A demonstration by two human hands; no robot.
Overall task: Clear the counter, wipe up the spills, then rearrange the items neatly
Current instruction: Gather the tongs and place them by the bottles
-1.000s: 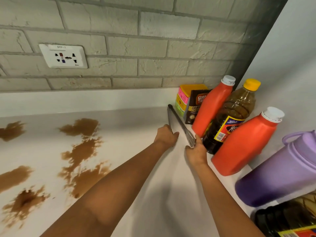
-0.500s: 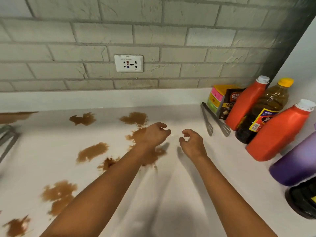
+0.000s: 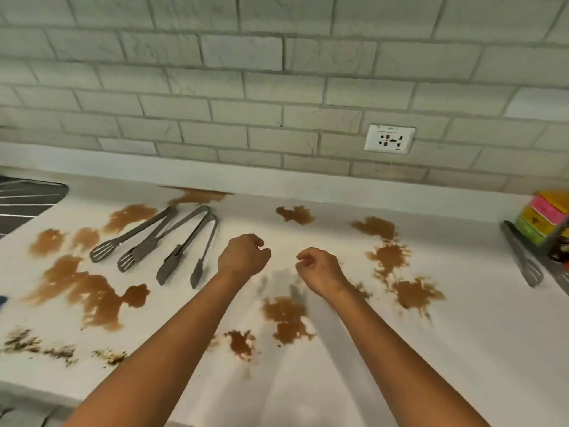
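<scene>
Brown spills point(image 3: 286, 315) are spread over the white counter point(image 3: 462, 349). Two grey metal tongs lie left of my hands: one pair point(image 3: 135, 238) with slotted tips, another pair point(image 3: 191, 245) beside it. A third pair of tongs point(image 3: 522, 260) lies at the right edge. My left hand point(image 3: 243, 257) and my right hand point(image 3: 320, 269) hover above the counter's middle, fingers loosely curled, holding nothing. Dark crumbs point(image 3: 61, 349) lie near the front left.
A stack of coloured sponges point(image 3: 545, 217) stands at the far right by the wall. A dark ribbed draining surface point(image 3: 24, 204) sits at the far left. A wall socket point(image 3: 389, 138) is set in the grey brick backsplash.
My hands let go of the tongs at the right and moved left with my view. The bottles have left the frame; two more tongs came into sight.
</scene>
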